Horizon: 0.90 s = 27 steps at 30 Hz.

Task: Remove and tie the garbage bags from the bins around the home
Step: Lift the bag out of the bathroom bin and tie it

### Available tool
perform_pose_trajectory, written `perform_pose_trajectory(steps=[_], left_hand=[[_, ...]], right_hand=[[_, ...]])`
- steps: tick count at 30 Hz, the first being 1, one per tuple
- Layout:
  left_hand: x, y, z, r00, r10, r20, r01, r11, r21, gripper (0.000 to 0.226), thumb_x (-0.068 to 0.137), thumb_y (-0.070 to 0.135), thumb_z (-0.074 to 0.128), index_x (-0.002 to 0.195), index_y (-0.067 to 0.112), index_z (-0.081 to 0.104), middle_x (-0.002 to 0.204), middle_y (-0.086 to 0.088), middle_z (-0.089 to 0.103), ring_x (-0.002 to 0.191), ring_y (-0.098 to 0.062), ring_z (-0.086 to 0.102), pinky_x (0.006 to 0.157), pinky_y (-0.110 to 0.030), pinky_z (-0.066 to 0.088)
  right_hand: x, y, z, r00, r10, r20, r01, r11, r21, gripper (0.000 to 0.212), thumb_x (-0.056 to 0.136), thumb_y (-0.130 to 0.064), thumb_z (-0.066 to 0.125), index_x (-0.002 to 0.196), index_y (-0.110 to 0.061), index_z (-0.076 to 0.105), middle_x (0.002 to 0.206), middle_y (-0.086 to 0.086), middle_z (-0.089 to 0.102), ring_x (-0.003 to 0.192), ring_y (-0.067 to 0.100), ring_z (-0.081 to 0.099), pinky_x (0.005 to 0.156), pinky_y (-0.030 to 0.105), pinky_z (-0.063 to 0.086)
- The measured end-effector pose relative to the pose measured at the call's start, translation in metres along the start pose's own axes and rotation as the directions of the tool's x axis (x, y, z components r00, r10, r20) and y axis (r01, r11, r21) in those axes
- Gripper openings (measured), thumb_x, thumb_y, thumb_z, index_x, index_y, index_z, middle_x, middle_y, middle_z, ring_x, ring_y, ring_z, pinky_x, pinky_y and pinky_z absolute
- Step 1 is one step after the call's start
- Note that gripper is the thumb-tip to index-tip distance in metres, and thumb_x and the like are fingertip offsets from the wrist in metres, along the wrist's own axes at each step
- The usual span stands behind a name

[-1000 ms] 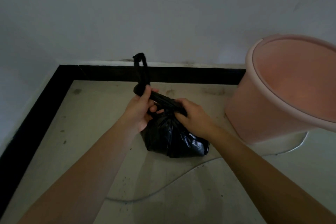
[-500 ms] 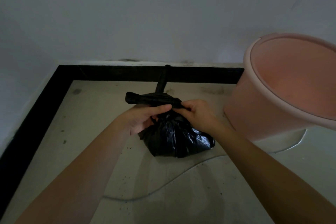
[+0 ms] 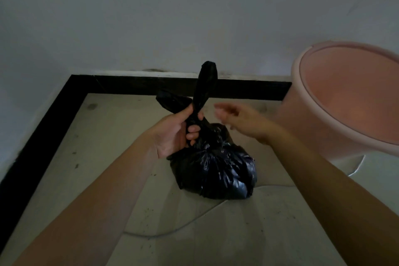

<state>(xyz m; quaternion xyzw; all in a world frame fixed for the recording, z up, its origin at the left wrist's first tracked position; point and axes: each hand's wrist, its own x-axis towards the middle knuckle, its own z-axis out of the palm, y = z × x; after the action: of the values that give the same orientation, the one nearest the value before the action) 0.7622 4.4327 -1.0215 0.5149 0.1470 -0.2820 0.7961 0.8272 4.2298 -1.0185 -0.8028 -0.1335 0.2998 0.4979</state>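
Observation:
A small black garbage bag (image 3: 216, 170) sits bulging on the pale floor near the corner of the room. My left hand (image 3: 172, 134) grips its twisted neck, and two gathered ends of the bag stick up above my fist. My right hand (image 3: 239, 121) is off the bag, just to the right of the neck, blurred, with its fingers spread and holding nothing. The pink bin (image 3: 345, 101) stands to the right with no bag in it.
A black skirting strip (image 3: 133, 85) runs along the white walls at the back and left. A thin pale cable (image 3: 177, 232) curves over the floor in front of the bag. The floor (image 3: 103, 140) is speckled with dirt.
My right hand has let go of the bag's neck and moved away to the right. My left hand has closed round the neck, and the ends now stand upright.

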Motion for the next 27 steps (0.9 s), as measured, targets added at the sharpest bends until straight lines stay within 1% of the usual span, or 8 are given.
perform_pose_trajectory(steps=[3, 6, 9, 13, 17, 20, 23, 27], left_hand=[[-0.002, 0.002, 0.004, 0.997, -0.071, 0.039, 0.07, 0.997, 0.014, 0.025, 0.093, 0.041, 0.044, 0.081, 0.02, 0.05, 0.066, 0.001, 0.033, 0.059, -0.015, 0.033, 0.06, -0.032, 0.028], [0.001, -0.001, 0.008, 0.998, -0.019, 0.059, 0.014, 0.996, 0.09, 0.014, 0.092, 0.029, 0.059, 0.084, 0.02, 0.052, 0.066, 0.002, 0.035, 0.06, -0.014, 0.032, 0.06, -0.03, 0.029], [0.003, -0.002, 0.011, 0.998, 0.055, -0.03, -0.05, 0.989, 0.136, 0.024, 0.096, 0.038, 0.061, 0.092, 0.015, 0.059, 0.061, 0.001, 0.042, 0.055, -0.012, 0.034, 0.053, -0.023, 0.034], [0.004, -0.006, 0.001, 0.997, 0.039, -0.073, -0.041, 0.999, -0.026, 0.042, 0.102, 0.039, 0.047, 0.125, 0.008, 0.065, 0.072, -0.001, 0.066, 0.059, -0.009, 0.058, 0.055, -0.019, 0.048], [0.003, -0.008, -0.005, 0.988, 0.073, -0.138, -0.106, 0.963, -0.247, 0.037, 0.105, 0.037, 0.041, 0.118, 0.01, 0.062, 0.087, -0.011, 0.077, 0.072, -0.015, 0.074, 0.063, -0.02, 0.058], [0.004, -0.006, -0.005, 0.981, 0.073, -0.182, -0.127, 0.945, -0.302, 0.038, 0.106, 0.038, 0.037, 0.092, 0.013, 0.06, 0.089, -0.016, 0.077, 0.074, -0.019, 0.076, 0.063, -0.022, 0.058], [0.004, -0.003, -0.004, 0.975, 0.035, -0.221, -0.108, 0.939, -0.327, 0.048, 0.108, 0.04, 0.034, 0.067, 0.018, 0.046, 0.089, -0.022, 0.075, 0.066, -0.022, 0.074, 0.056, -0.023, 0.056], [0.001, -0.004, -0.01, 0.979, 0.074, -0.19, -0.142, 0.918, -0.37, 0.038, 0.101, 0.027, 0.055, 0.066, 0.016, 0.044, 0.094, -0.02, 0.072, 0.072, -0.023, 0.07, 0.059, -0.026, 0.057]], right_hand=[[0.007, -0.02, -0.003, 0.997, 0.006, -0.071, 0.01, 0.976, 0.218, 0.086, 0.072, -0.077, 0.045, 0.14, -0.024, 0.051, 0.13, -0.005, 0.058, 0.108, 0.009, 0.058, 0.087, 0.03, 0.045], [0.011, -0.037, 0.001, 0.997, -0.017, -0.078, 0.035, 0.972, 0.231, 0.055, 0.084, -0.063, 0.061, 0.124, -0.026, 0.064, 0.118, -0.003, 0.067, 0.097, 0.011, 0.057, 0.081, 0.029, 0.042], [0.015, -0.043, 0.003, 0.98, -0.04, -0.193, 0.095, 0.955, 0.282, 0.027, 0.097, -0.044, 0.057, 0.102, -0.021, 0.072, 0.096, -0.004, 0.074, 0.085, 0.009, 0.059, 0.072, 0.027, 0.041], [0.009, -0.032, 0.003, 0.951, -0.022, -0.307, 0.15, 0.905, 0.399, 0.027, 0.101, -0.034, 0.054, 0.095, -0.014, 0.071, 0.09, 0.002, 0.073, 0.08, 0.01, 0.065, 0.067, 0.024, 0.051], [-0.005, -0.022, 0.006, 0.93, 0.011, -0.368, 0.184, 0.852, 0.491, 0.028, 0.101, -0.031, 0.054, 0.089, -0.01, 0.068, 0.086, 0.003, 0.07, 0.076, 0.01, 0.069, 0.069, 0.023, 0.058], [-0.017, -0.017, 0.01, 0.963, 0.056, -0.264, 0.134, 0.749, 0.649, 0.03, 0.1, -0.031, 0.054, 0.085, -0.007, 0.066, 0.08, 0.003, 0.068, 0.071, 0.01, 0.068, 0.069, 0.023, 0.059], [-0.028, -0.005, 0.015, 0.991, 0.082, -0.108, 0.023, 0.683, 0.73, 0.027, 0.099, -0.027, 0.056, 0.083, -0.007, 0.064, 0.075, 0.004, 0.069, 0.069, 0.012, 0.07, 0.069, 0.022, 0.061], [-0.03, 0.007, 0.02, 0.971, 0.232, 0.054, -0.185, 0.594, 0.783, 0.023, 0.098, -0.025, 0.059, 0.082, -0.008, 0.063, 0.069, 0.005, 0.067, 0.059, 0.01, 0.068, 0.057, 0.018, 0.058]])
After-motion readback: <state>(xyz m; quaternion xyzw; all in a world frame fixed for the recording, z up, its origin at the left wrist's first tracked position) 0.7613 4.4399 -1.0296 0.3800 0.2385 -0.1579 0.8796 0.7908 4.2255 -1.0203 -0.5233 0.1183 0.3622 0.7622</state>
